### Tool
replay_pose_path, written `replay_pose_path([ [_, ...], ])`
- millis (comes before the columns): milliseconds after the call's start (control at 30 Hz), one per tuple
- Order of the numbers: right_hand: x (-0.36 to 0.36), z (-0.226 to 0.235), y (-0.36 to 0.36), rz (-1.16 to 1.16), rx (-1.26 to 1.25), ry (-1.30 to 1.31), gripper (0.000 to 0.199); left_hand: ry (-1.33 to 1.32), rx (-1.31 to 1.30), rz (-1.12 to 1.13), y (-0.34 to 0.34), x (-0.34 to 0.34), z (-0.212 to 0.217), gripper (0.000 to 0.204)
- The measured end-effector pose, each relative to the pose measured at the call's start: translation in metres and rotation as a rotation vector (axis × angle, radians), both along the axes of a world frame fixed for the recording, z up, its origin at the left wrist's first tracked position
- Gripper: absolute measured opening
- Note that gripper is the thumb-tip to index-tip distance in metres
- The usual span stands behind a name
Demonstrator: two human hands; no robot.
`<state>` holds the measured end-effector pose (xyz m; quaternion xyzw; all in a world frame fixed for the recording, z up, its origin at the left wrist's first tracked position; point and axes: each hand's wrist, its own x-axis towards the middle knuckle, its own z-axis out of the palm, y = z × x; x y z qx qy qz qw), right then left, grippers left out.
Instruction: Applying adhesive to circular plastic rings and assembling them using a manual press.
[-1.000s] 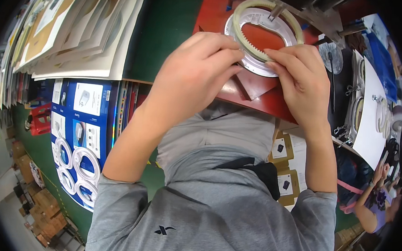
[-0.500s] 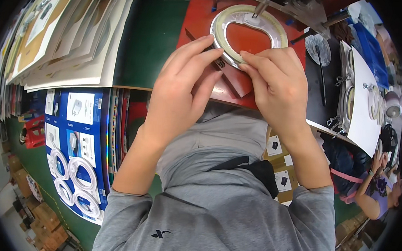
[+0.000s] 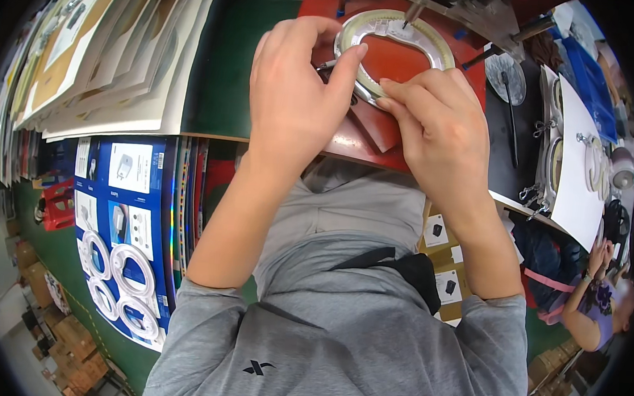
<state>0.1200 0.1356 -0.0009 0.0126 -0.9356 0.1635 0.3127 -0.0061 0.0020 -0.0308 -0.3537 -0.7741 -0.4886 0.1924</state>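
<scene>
Head view shows the pale ring (image 3: 395, 39) lying flat on the red plate (image 3: 378, 140) at the table's far edge, both hands pinching its near rim, left hand (image 3: 297, 99) beside right hand (image 3: 441, 129).

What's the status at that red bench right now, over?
Left hand and right hand both pinching the pale ring on the red fixture. Metal probe tip sits at the ring's top edge.

Pale cream ring (image 3: 414, 31) on a red plate (image 3: 379, 133), dark green table (image 3: 238, 62).
</scene>
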Motion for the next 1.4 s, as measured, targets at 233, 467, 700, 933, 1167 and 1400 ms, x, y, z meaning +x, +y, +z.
replay_pose_path([
  [233, -0.001, -0.008, 0.004, 0.001, 0.125, 0.019, 0.018, -0.240, 0.063, -0.091, 0.008, 0.004, -0.010, 0.022],
  [467, 0.003, -0.007, 0.006, 0.032, 0.232, -0.033, 0.029, -0.170, 0.191, -0.143, 0.006, -0.005, -0.002, 0.016],
  [700, -0.020, -0.015, 0.030, -0.155, 0.121, 0.086, 0.047, -0.210, 0.132, -0.186, 0.009, -0.011, -0.009, 0.014],
  [933, -0.025, -0.014, 0.022, -0.295, 0.054, -0.219, 0.057, -0.111, 0.016, -0.160, 0.006, -0.013, 0.000, 0.013],
  [1167, -0.025, -0.023, 0.029, -0.269, 0.033, -0.183, 0.066, -0.146, 0.060, -0.196, 0.008, -0.010, -0.005, 0.019],
  [1400, 0.018, 0.016, 0.016, -0.034, 0.092, 0.166, 0.043, -0.082, 0.032, -0.135, -0.006, -0.016, -0.001, 0.030],
])
